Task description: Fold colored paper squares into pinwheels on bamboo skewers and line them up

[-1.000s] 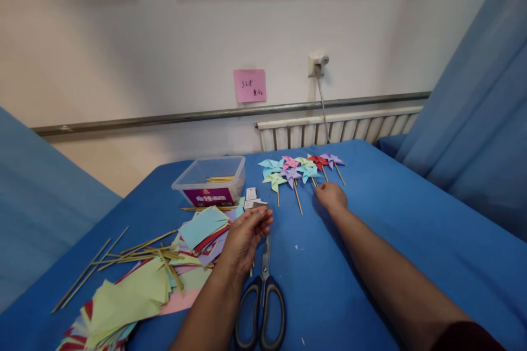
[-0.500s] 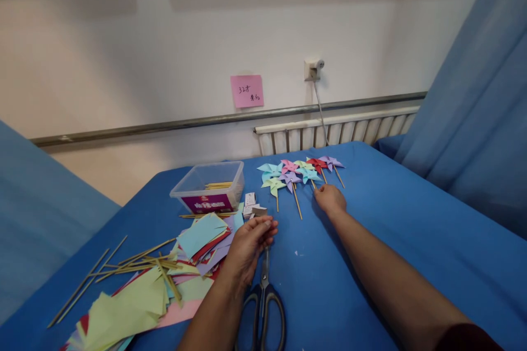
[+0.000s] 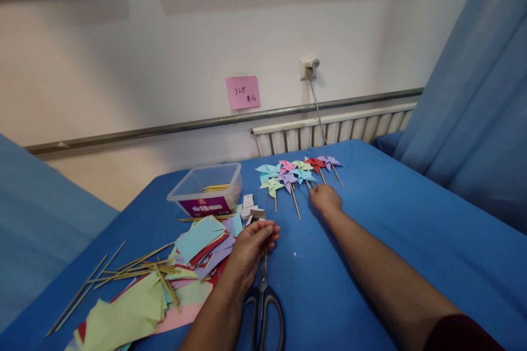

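My right hand [image 3: 326,198] has its fingers closed on the stick of a light blue paper pinwheel [image 3: 303,176] at the front of a group. Around it lie a purple pinwheel [image 3: 287,179], a pale green pinwheel [image 3: 270,186], a red pinwheel [image 3: 315,164] and several others, all on sticks. My left hand [image 3: 256,244] hovers over the scissors [image 3: 263,290], fingers curled with the thumb against them, and nothing shows in it. It covers the tips of the scissor blades. Just behind it are small white boxes [image 3: 248,207].
A clear plastic box [image 3: 206,197] with sticks inside stands at the back left. Left of my left hand, coloured paper sheets [image 3: 123,310] are piled with loose wooden sticks [image 3: 140,266]. Two thin rods [image 3: 78,299] lie at the far left on the blue tablecloth [image 3: 346,285].
The view has shifted slightly. My right hand, with the light blue pinwheel, has settled a little closer to the neighbouring pinwheels. My left hand stays curled above the scissors.
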Tool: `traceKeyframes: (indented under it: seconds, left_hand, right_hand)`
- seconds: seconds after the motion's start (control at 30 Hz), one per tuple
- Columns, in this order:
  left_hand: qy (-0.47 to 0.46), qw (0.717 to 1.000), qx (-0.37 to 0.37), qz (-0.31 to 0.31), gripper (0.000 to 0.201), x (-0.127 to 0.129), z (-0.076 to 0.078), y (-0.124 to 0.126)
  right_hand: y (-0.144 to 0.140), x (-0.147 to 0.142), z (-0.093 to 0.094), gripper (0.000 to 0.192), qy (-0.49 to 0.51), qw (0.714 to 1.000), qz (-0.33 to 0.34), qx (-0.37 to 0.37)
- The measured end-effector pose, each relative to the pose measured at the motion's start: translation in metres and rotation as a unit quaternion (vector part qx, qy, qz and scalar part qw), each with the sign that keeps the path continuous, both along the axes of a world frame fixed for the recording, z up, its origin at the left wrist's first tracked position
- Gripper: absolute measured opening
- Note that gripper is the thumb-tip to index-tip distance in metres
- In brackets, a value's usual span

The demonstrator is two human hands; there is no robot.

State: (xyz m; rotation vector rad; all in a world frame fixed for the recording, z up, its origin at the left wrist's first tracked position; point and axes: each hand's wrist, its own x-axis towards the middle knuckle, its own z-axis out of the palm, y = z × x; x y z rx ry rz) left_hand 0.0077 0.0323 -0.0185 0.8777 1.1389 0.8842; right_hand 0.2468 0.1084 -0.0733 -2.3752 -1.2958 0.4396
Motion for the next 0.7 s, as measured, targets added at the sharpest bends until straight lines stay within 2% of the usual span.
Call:
traceKeyframes:
  seconds: [0.47, 0.6, 0.7]
  left_hand:
    - [0.015, 1.0, 0.006, -0.017, 0.024, 0.002, -0.005, 0.001]
    - [0.019, 0.999, 0.022, -0.025, 0.026, 0.004, -0.009, -0.002]
    - [0.031, 0.998, 0.038, -0.027, 0.027, 0.008, -0.013, -0.006]
  right_hand:
    - [-0.006, 0.001, 0.0, 0.033, -0.015, 1.0, 0.005, 0.026]
    - [-0.017, 0.0, 0.007, 0.037, -0.021, 0.998, 0.014, 0.049]
    - [-0.034, -0.014, 0.015, 0.035, -0.023, 0.996, 0.034, 0.085]
